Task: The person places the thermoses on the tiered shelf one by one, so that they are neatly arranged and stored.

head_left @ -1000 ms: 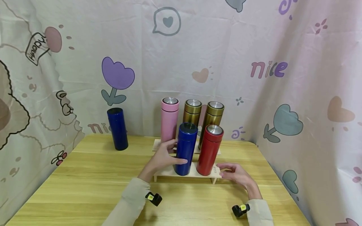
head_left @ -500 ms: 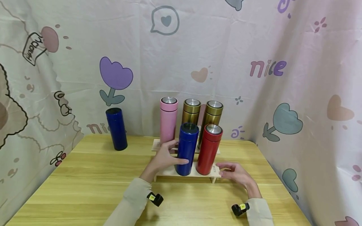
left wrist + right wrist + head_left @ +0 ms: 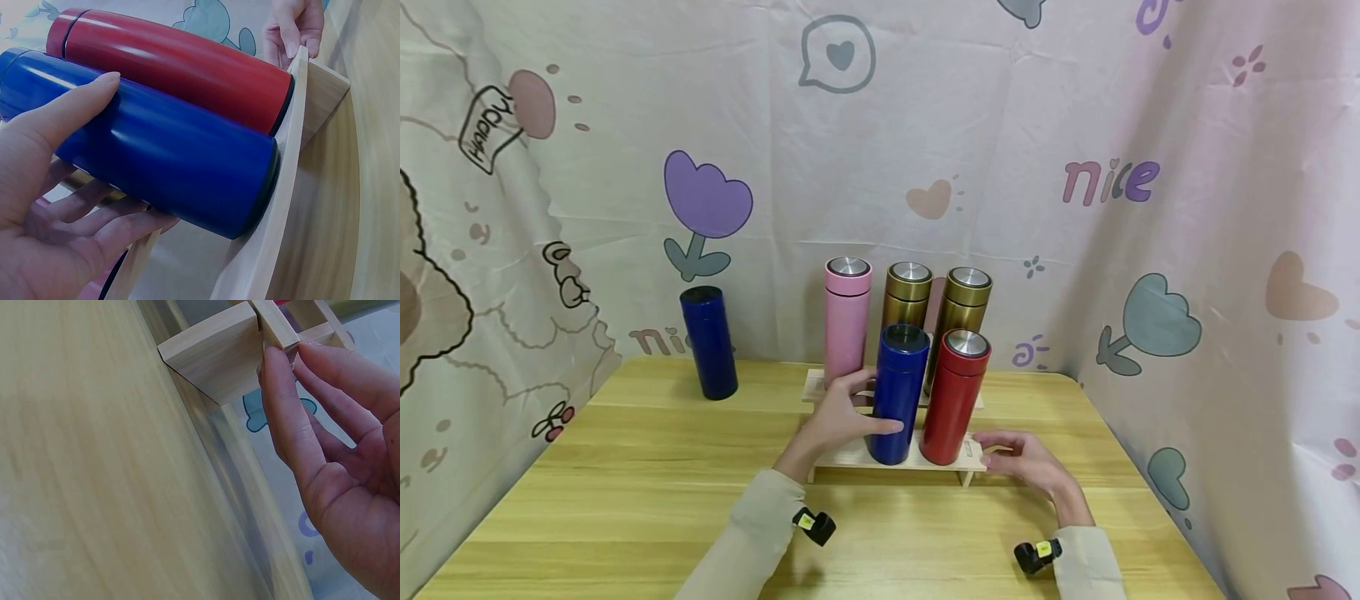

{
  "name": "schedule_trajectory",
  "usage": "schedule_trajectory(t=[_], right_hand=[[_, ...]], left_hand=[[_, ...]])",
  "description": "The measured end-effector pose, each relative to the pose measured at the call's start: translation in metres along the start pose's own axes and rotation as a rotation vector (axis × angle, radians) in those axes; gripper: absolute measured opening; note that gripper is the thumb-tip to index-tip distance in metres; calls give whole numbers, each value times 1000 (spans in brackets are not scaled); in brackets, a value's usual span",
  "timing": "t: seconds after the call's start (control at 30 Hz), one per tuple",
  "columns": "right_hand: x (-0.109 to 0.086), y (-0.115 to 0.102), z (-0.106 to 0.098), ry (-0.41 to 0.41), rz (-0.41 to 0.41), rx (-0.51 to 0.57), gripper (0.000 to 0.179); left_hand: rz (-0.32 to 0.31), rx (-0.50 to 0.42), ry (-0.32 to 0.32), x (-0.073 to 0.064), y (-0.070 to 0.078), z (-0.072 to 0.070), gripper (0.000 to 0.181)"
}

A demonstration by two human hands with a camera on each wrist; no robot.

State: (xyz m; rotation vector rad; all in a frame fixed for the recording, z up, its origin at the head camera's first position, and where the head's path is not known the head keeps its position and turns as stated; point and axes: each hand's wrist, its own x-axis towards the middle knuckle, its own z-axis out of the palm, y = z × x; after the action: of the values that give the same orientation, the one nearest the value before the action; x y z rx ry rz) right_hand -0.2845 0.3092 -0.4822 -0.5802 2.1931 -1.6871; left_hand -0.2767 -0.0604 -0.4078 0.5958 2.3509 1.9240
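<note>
My left hand (image 3: 841,417) grips a blue thermos (image 3: 898,392) low on its body, thumb in front and fingers behind. It stands on the lower step of a pale wooden two-tier stand (image 3: 850,455). Close at its right is a red thermos (image 3: 955,400) with a silver lid; I cannot tell whether the two touch. My right hand (image 3: 1026,461) pinches the right end of the lower step, as the fingers (image 3: 290,412) in the right wrist view show. On the upper step stand a pink thermos (image 3: 847,325) and two gold ones (image 3: 962,304), partly hidden.
Another blue thermos (image 3: 710,343) stands alone on the wooden table (image 3: 625,483), back left. Behind the table hangs a printed cloth (image 3: 1015,108), which also runs along both sides.
The blue thermos in my left hand has slid slightly right along the lower step, closer to the red one. My right hand has kept its hold on the stand.
</note>
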Motion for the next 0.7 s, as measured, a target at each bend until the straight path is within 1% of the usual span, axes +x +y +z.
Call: schedule_trajectory(t=[0.13,0.27,0.4,0.7], right_hand=[[-1,-3,2,24,24,-33,51],[-1,-3,2,31,33,-47,51],[-1,-3,2,23,30,-38,51],[-1,-3,1,14,16,-30,51]], left_hand=[[2,2,7,0,0,1,87],[-8,14,19,0,0,2,89],[-4,17,23,0,-1,2,90],[24,7,16,3,-4,2,86]])
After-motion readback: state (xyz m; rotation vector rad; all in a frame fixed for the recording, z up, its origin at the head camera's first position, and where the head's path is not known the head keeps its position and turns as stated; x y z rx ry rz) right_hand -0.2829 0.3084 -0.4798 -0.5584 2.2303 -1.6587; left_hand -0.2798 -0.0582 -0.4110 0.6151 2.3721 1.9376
